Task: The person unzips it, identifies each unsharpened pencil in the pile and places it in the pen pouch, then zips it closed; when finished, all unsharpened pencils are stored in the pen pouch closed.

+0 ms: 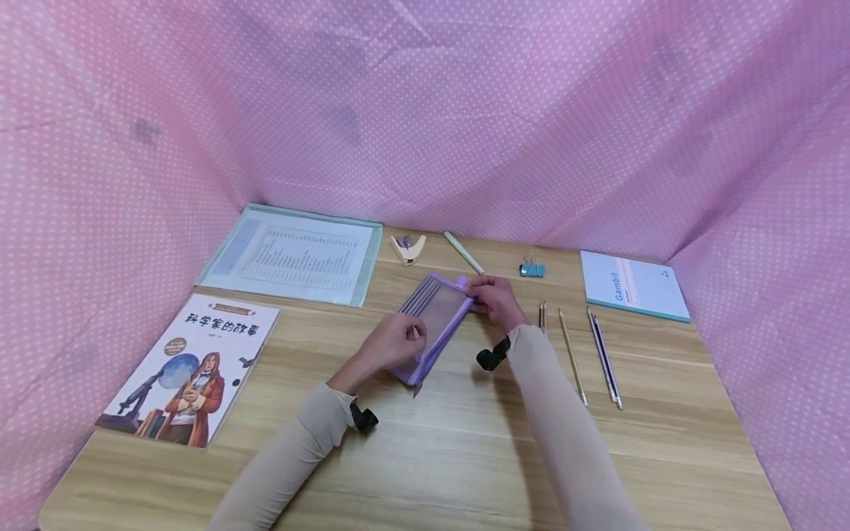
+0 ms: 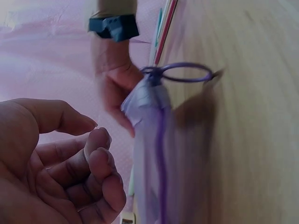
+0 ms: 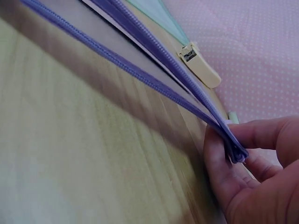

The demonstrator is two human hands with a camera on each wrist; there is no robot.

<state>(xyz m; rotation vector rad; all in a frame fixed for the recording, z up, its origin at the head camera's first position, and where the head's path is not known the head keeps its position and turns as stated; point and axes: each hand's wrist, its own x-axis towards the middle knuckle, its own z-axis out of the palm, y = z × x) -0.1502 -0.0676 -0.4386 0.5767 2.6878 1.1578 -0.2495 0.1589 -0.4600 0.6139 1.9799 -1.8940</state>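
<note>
A purple see-through zip pouch point(image 1: 434, 317) lies slanted on the wooden table point(image 1: 465, 450) with pencils showing inside it. My right hand point(image 1: 491, 299) pinches its far end; in the right wrist view thumb and fingers point(image 3: 247, 177) clamp the zipper edge of the pouch point(image 3: 140, 70). My left hand point(image 1: 395, 341) sits at the pouch's near left side. In the left wrist view its fingers point(image 2: 60, 163) are loosely curled with nothing in them, just beside the pouch point(image 2: 149, 140) and its ring pull point(image 2: 187, 72).
An illustrated book point(image 1: 192, 369) and a clear document folder point(image 1: 295, 254) lie to the left. A stapler point(image 1: 408, 248), green pen point(image 1: 463, 253) and blue binder clip point(image 1: 532, 270) sit at the back. Loose pencils point(image 1: 571, 354) and a notebook point(image 1: 633, 285) lie right. Pink dotted cloth walls surround the table.
</note>
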